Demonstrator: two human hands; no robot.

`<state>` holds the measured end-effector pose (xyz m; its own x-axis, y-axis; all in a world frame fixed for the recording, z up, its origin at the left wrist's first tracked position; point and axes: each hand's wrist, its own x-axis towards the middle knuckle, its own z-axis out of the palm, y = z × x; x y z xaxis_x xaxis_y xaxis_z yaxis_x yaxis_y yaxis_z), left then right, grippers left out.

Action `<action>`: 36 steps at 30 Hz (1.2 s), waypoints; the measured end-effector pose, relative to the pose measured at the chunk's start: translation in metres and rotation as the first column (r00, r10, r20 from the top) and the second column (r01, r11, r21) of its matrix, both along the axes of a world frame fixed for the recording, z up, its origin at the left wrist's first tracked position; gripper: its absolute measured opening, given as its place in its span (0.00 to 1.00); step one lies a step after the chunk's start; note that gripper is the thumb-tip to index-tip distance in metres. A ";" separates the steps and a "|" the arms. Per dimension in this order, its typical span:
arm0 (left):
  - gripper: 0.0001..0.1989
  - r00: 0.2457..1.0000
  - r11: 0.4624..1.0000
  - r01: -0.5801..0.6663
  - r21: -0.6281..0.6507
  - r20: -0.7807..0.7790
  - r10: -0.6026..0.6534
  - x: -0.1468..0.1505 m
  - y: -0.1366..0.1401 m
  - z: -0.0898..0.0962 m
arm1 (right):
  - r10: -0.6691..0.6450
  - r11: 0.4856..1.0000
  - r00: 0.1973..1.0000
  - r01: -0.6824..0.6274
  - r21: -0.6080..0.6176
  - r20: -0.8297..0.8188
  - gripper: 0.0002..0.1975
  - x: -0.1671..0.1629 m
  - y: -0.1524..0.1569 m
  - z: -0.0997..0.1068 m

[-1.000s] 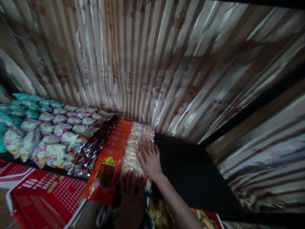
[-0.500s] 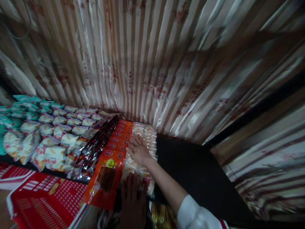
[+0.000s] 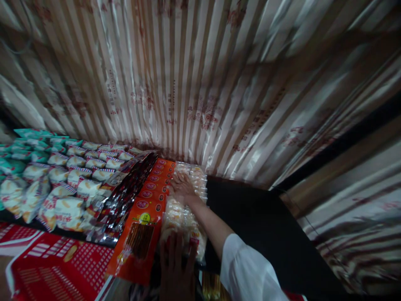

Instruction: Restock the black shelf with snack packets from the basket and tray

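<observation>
Two rows of clear plastic packets (image 3: pixel 199 189) with pale round contents lie on a dark shelf. My right hand (image 3: pixel 182 187) lies palm down over the back part of the left row, fingers stretched out, beside the orange packs. In dim light at the lower middle, my left hand (image 3: pixel 177 253) rests against the front packets with its fingers apart. Neither hand grips anything that I can see. Left of the packets overlap several orange packs (image 3: pixel 138 238) with a window showing brown sticks.
Dark shiny packs (image 3: pixel 127 194), white snack bags (image 3: pixel 70 211) and green bags (image 3: pixel 12 165) fill the shelf's left side. Below stands a red basket (image 3: pixel 62 263). The black shelf top (image 3: pixel 250 217) extends right, and a striped plastic curtain (image 3: pixel 188 83) hangs behind.
My right hand has shifted slightly back and left over the packets, with its white-sleeved arm following. My left hand stays at the front. The view has moved a little.
</observation>
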<state>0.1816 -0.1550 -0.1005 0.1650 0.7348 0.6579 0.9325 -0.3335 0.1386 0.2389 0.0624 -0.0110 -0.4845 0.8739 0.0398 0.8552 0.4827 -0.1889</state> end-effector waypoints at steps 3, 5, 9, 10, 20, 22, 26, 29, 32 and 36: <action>0.39 0.999 0.999 -0.030 -0.013 0.029 0.030 0.004 0.000 -0.003 | -0.032 0.999 0.999 0.033 -0.016 0.042 0.26 0.000 0.009 -0.005; 0.39 0.999 0.999 -0.039 -0.026 0.032 0.040 0.006 -0.001 -0.004 | -0.048 0.998 0.997 0.051 -0.043 0.060 0.28 0.000 0.011 -0.004; 0.37 1.000 0.999 -0.022 -0.032 0.011 0.022 0.002 -0.001 0.003 | -0.060 0.990 0.995 0.069 -0.125 0.081 0.28 0.000 0.008 0.008; 0.37 1.000 0.999 -0.008 -0.031 -0.007 0.008 0.000 -0.001 0.006 | -0.057 0.990 0.997 0.064 -0.124 0.054 0.28 0.001 0.007 0.011; 0.31 0.997 0.993 0.036 -0.111 0.067 -0.029 -0.005 -0.008 0.023 | -0.368 0.876 0.588 0.480 -0.056 -0.720 0.34 0.081 -0.062 0.000; 0.31 0.996 0.989 0.038 -0.140 0.090 -0.025 -0.005 -0.010 0.023 | -0.421 0.838 0.507 0.535 -0.108 -0.752 0.33 0.098 -0.087 -0.011; 0.29 0.995 0.986 0.034 -0.161 0.102 -0.018 -0.006 -0.012 0.022 | -0.446 0.820 0.391 0.538 -0.193 -0.805 0.30 0.124 -0.130 -0.037; 0.29 0.992 0.989 0.039 -0.142 0.122 -0.022 -0.008 -0.012 0.019 | -0.455 0.812 0.338 0.538 -0.227 -0.824 0.27 0.137 -0.148 -0.045; 0.27 0.978 0.994 0.013 -0.112 0.207 0.010 -0.012 -0.009 0.025 | -0.437 0.811 0.314 0.542 -0.219 -0.843 0.26 0.146 -0.152 -0.039; 0.20 0.950 0.990 0.140 0.003 0.282 -0.135 -0.027 0.022 0.064 | -0.386 0.838 0.391 0.528 -0.140 -0.836 0.22 0.152 -0.141 -0.023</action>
<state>0.1544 -0.1327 -0.0366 0.0758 0.7291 0.6802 0.8002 -0.4515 0.3948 0.3913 -0.0787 -0.0339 0.3018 0.9037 0.3037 0.4464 0.1475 -0.8826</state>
